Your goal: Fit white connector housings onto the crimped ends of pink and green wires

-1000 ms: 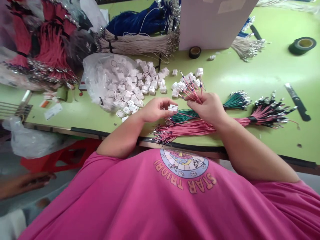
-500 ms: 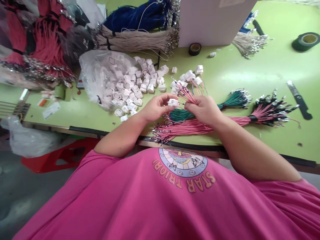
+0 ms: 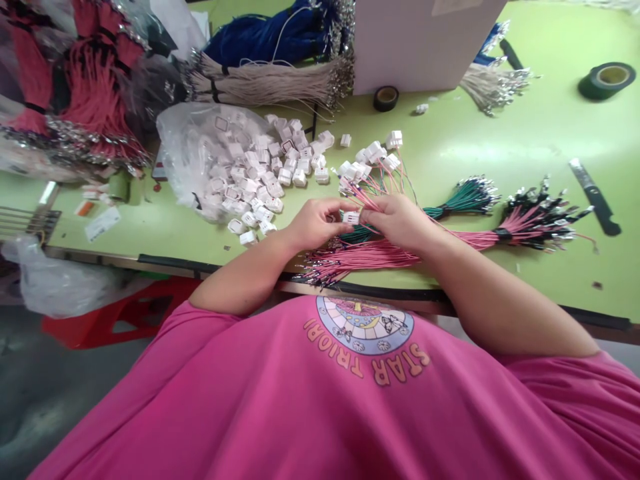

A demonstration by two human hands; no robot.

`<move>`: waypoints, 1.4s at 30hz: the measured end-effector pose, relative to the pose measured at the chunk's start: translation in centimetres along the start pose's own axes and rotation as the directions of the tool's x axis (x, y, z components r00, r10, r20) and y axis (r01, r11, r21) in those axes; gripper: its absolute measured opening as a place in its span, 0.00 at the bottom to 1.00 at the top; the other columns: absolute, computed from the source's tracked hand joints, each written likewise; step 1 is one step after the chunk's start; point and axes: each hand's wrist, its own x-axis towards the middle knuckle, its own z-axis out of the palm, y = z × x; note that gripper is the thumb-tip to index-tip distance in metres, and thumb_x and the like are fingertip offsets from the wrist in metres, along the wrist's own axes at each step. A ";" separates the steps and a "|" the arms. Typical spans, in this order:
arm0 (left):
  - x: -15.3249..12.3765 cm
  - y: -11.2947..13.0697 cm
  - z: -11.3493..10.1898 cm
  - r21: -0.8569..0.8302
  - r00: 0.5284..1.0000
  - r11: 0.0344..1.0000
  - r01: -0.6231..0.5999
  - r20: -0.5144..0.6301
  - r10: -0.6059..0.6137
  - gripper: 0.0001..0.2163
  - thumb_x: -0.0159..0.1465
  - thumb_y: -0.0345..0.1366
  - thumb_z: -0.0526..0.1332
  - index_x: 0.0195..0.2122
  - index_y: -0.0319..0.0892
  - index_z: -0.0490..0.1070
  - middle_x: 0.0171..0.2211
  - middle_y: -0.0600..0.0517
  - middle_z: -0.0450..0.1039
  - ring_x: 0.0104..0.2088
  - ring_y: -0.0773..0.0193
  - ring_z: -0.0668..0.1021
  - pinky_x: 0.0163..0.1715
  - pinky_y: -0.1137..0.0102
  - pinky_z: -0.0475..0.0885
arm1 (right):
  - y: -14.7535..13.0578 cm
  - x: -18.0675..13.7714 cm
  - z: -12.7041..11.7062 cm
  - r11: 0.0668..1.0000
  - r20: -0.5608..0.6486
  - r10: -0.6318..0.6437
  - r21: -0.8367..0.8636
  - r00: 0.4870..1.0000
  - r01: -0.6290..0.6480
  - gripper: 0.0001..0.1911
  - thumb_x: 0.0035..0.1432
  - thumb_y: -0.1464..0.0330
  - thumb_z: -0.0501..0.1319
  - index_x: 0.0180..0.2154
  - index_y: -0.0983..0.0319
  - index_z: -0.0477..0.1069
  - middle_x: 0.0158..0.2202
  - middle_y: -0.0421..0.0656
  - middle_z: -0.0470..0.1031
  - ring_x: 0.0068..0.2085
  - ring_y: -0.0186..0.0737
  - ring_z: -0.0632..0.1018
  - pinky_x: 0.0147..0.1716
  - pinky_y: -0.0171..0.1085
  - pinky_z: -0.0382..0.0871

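Note:
My left hand (image 3: 316,223) pinches a white plastic connector housing (image 3: 351,218) between thumb and fingers. Right beside it, my right hand (image 3: 397,219) is closed on a small bunch of pink wires (image 3: 361,195) whose crimped ends fan out to the upper left. The fingertips of both hands nearly meet at the housing, and whether a wire sits inside it is hard to see. Beneath the hands lie a bundle of pink wires (image 3: 367,255) and a bundle of green wires (image 3: 467,197). Just beyond them rest several wired white connectors (image 3: 374,152).
Loose white housings (image 3: 270,175) spill from a clear plastic bag (image 3: 175,143). Behind stand a pale box (image 3: 425,43), black tape (image 3: 386,98), and blue wires (image 3: 270,33). A knife (image 3: 594,195) and green tape (image 3: 607,80) lie to the right; red wire bundles (image 3: 95,87) at far left.
The housing in my left hand has turned and come slightly lower, closer to my right fingertips. My right hand has shifted a little left with the pink wires.

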 end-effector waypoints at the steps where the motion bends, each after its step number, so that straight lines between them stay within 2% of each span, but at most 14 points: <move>1: 0.0 0.0 0.2 -0.002 1.000 1.000 0.015 0.014 -0.015 0.23 0.53 0.47 0.72 0.47 0.41 0.79 0.36 0.49 0.80 0.29 0.68 0.74 0.34 0.70 0.71 | 0.1 0.1 0.2 0.999 -0.020 -0.011 -0.037 1.000 0.011 0.11 0.58 0.66 0.55 0.24 0.62 0.68 0.22 0.37 0.61 0.27 0.33 0.63 0.29 0.36 0.53; 5: -0.2 0.5 0.1 -0.008 0.999 0.999 0.041 0.035 -0.040 0.23 0.54 0.47 0.71 0.48 0.39 0.79 0.36 0.49 0.80 0.29 0.68 0.74 0.33 0.70 0.70 | 0.8 0.5 0.5 0.977 -0.085 -0.052 -0.210 0.995 0.034 0.12 0.60 0.65 0.55 0.27 0.63 0.70 0.23 0.38 0.64 0.28 0.35 0.64 0.31 0.37 0.55; 8: 0.6 1.7 -1.2 0.079 0.999 0.996 0.038 0.004 -0.039 0.21 0.57 0.45 0.70 0.49 0.40 0.78 0.38 0.49 0.79 0.31 0.67 0.74 0.37 0.69 0.71 | 1.0 0.3 -0.2 0.962 -0.157 -0.125 -0.260 0.980 0.082 0.14 0.62 0.64 0.54 0.30 0.63 0.72 0.26 0.42 0.68 0.31 0.37 0.67 0.33 0.38 0.59; 13: 5.1 2.5 -3.0 0.319 0.998 0.948 0.010 -0.055 0.008 0.15 0.56 0.39 0.69 0.43 0.42 0.79 0.41 0.49 0.75 0.42 0.60 0.75 0.48 0.63 0.70 | 0.3 -1.0 -1.0 0.944 -0.377 -0.270 -0.287 0.886 0.165 0.16 0.65 0.62 0.52 0.40 0.60 0.77 0.39 0.49 0.75 0.40 0.45 0.74 0.41 0.44 0.66; 15: 7.4 1.8 -2.7 0.405 0.997 0.914 -0.003 -0.063 0.031 0.13 0.55 0.36 0.69 0.42 0.40 0.79 0.41 0.47 0.73 0.43 0.58 0.74 0.50 0.62 0.69 | 0.0 -1.4 -0.5 0.934 -0.305 -0.285 -0.302 0.909 0.192 0.14 0.64 0.63 0.53 0.38 0.60 0.77 0.36 0.48 0.75 0.38 0.44 0.74 0.40 0.42 0.66; 17: 9.4 0.8 -1.8 0.460 0.997 0.888 0.022 -0.079 0.016 0.13 0.56 0.36 0.69 0.43 0.40 0.79 0.41 0.46 0.72 0.43 0.57 0.74 0.51 0.61 0.68 | -0.1 -1.4 0.3 0.919 -0.137 -0.293 -0.313 0.946 0.239 0.13 0.63 0.66 0.54 0.34 0.61 0.77 0.32 0.46 0.75 0.35 0.42 0.74 0.38 0.40 0.65; 21: 10.9 -0.8 -1.0 0.396 0.992 0.918 0.025 -0.120 0.025 0.19 0.54 0.36 0.70 0.47 0.40 0.76 0.44 0.45 0.70 0.48 0.54 0.74 0.53 0.61 0.67 | 0.1 -1.0 1.3 0.883 0.188 -0.240 -0.365 0.952 0.295 0.10 0.58 0.70 0.57 0.34 0.62 0.78 0.33 0.43 0.78 0.35 0.39 0.74 0.37 0.36 0.63; 24: 9.6 -0.8 -2.4 0.297 0.994 0.955 0.029 -0.111 0.004 0.23 0.51 0.31 0.71 0.49 0.41 0.73 0.45 0.46 0.71 0.49 0.55 0.74 0.53 0.61 0.68 | -0.3 -1.1 1.4 0.807 0.303 -0.184 -0.497 0.935 0.320 0.10 0.56 0.71 0.57 0.35 0.62 0.77 0.37 0.45 0.79 0.36 0.40 0.74 0.36 0.37 0.61; 28: 5.5 0.5 -5.2 0.096 0.993 0.994 0.047 -0.112 -0.036 0.21 0.54 0.25 0.66 0.49 0.40 0.70 0.44 0.48 0.71 0.44 0.60 0.77 0.48 0.62 0.72 | -0.9 -1.6 1.1 0.730 0.267 -0.157 -0.617 0.951 0.294 0.12 0.58 0.72 0.54 0.34 0.62 0.77 0.39 0.48 0.79 0.36 0.42 0.75 0.33 0.39 0.60; 30: 3.3 1.1 -5.8 -0.006 0.992 0.997 0.071 -0.099 -0.072 0.18 0.56 0.26 0.64 0.49 0.40 0.69 0.41 0.48 0.72 0.43 0.62 0.78 0.46 0.63 0.73 | -1.0 -1.7 0.5 0.764 0.287 -0.178 -0.563 0.941 0.316 0.12 0.56 0.73 0.54 0.33 0.62 0.77 0.37 0.47 0.80 0.34 0.41 0.75 0.33 0.39 0.61; 32: 1.4 1.5 -5.6 -0.087 0.989 0.991 0.106 -0.096 -0.114 0.16 0.60 0.29 0.63 0.49 0.40 0.69 0.39 0.48 0.74 0.42 0.63 0.78 0.44 0.64 0.74 | -1.0 -1.6 -0.2 0.849 0.296 -0.189 -0.429 0.936 0.307 0.12 0.55 0.73 0.56 0.33 0.61 0.79 0.33 0.44 0.80 0.33 0.38 0.75 0.34 0.38 0.62; 35: -0.1 1.7 -4.4 -0.156 0.979 0.979 0.129 -0.135 -0.150 0.15 0.63 0.37 0.63 0.50 0.42 0.70 0.39 0.48 0.75 0.41 0.63 0.79 0.40 0.67 0.74 | -0.8 -1.2 -1.4 0.963 0.229 -0.158 -0.177 0.960 0.201 0.10 0.55 0.69 0.60 0.35 0.60 0.81 0.29 0.40 0.80 0.29 0.35 0.74 0.32 0.37 0.64; 39: -0.2 1.8 -2.7 -0.258 0.983 0.957 0.131 -0.093 -0.159 0.17 0.61 0.42 0.66 0.50 0.43 0.72 0.38 0.49 0.76 0.36 0.66 0.77 0.33 0.70 0.72 | -0.6 -1.1 -2.4 0.986 0.110 -0.147 -0.057 0.983 0.154 0.11 0.56 0.62 0.63 0.33 0.61 0.81 0.24 0.39 0.76 0.27 0.34 0.72 0.29 0.37 0.63; 42: 0.4 1.6 -2.1 -0.393 0.976 0.901 0.183 -0.040 -0.216 0.15 0.60 0.40 0.66 0.47 0.42 0.73 0.38 0.49 0.76 0.31 0.69 0.76 0.30 0.71 0.71 | -0.7 -1.3 -2.9 0.982 0.161 -0.161 -0.073 0.974 0.174 0.10 0.54 0.61 0.66 0.32 0.60 0.81 0.23 0.38 0.75 0.27 0.34 0.72 0.28 0.36 0.63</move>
